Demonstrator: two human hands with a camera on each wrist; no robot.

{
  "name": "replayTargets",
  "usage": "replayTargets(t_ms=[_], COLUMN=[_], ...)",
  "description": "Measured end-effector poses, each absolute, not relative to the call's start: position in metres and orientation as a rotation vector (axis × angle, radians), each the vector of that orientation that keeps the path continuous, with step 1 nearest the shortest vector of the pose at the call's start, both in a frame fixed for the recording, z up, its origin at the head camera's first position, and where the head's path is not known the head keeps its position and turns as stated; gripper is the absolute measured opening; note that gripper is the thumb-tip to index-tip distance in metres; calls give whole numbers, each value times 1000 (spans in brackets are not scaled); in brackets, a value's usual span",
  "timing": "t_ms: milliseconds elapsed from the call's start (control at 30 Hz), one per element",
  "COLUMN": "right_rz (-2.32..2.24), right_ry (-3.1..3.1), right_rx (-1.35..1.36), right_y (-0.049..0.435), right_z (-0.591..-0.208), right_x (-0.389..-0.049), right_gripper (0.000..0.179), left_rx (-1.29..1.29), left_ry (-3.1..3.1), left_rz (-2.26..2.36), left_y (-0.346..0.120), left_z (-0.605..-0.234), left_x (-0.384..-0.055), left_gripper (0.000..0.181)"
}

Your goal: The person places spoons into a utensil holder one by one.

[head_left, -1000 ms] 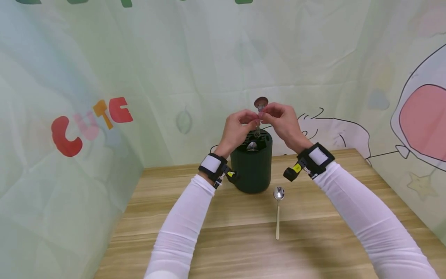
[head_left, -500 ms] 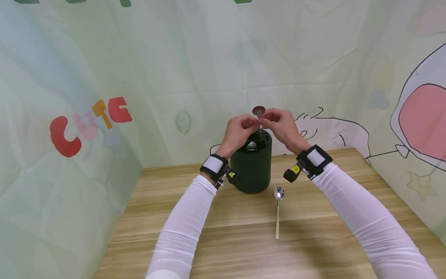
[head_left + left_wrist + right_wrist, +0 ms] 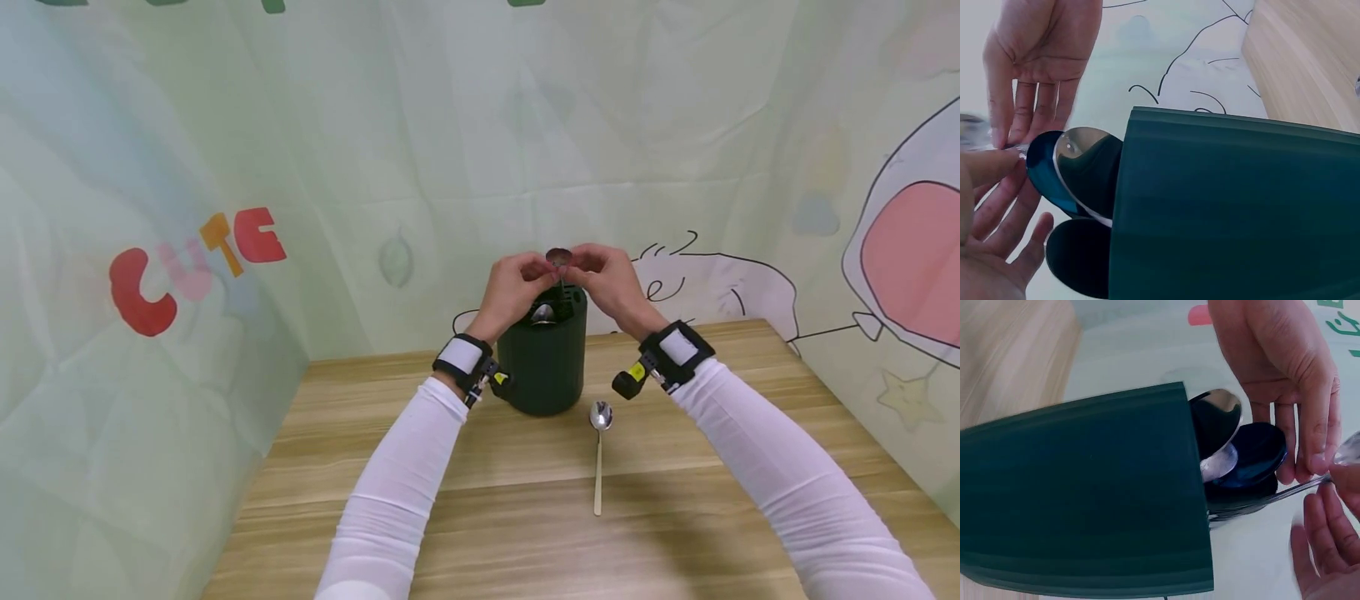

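Note:
A spoon (image 3: 559, 255) stands bowl up over a dark green cutlery holder (image 3: 542, 367). Its thin handle (image 3: 1297, 488) slants down into the holder's opening in the right wrist view. My left hand (image 3: 513, 290) pinches the spoon just below the bowl, thumb and fingertips together. From the other side my right hand (image 3: 611, 279) pinches it at the same spot, the fingertips of both hands meeting. Several spoon bowls, among them a shiny one (image 3: 1090, 169) and a dark one (image 3: 1079, 256), stick out of the holder close to my fingers. The lower end of the handle is hidden inside.
Another spoon (image 3: 598, 467) with a pale handle lies on the wooden table (image 3: 360, 467) in front of the holder, bowl pointing away from me. A printed cloth backdrop (image 3: 420, 150) rises close behind the holder and along both sides of the table.
Both hands have come down together with the spoon, and its handle has sunk deeper into the holder. The spoon on the table and the holder have stayed in place.

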State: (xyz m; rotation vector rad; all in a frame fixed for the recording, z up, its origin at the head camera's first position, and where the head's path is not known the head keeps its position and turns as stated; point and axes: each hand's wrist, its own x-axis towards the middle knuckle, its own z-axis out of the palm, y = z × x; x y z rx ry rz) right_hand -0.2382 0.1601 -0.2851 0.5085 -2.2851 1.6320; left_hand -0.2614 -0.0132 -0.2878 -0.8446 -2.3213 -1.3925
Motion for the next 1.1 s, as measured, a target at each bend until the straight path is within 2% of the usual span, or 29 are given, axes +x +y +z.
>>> replayTargets(t_ms=[167,267,500,867,1100], right_rz=[1602,1580,1540,1297,1174], right_ry=[-2334,-2360,-2384,-2345,-2347], right_rx=[596,623,622,668,658], right_y=[164,167,173,185,188], right_z=[-291,-293,-300,-307,-314], right_x=[-240,-240,-230,-185,-159], right_gripper=[52,60,60,65,81], left_rx=[-859,-897,-939,-1045,-1140], left_ry=[-2335,-2329,-2341,-2279,-2202], left_rz=[-1438,-1452,-1396,-958,-702], left_y=[-16,-16,-21,-38,-37], left_z=[-289,-290,-290,-292,-298], left_x=[-260,-259,-249,-209,-187], left_gripper=[38,44,48,57,67])
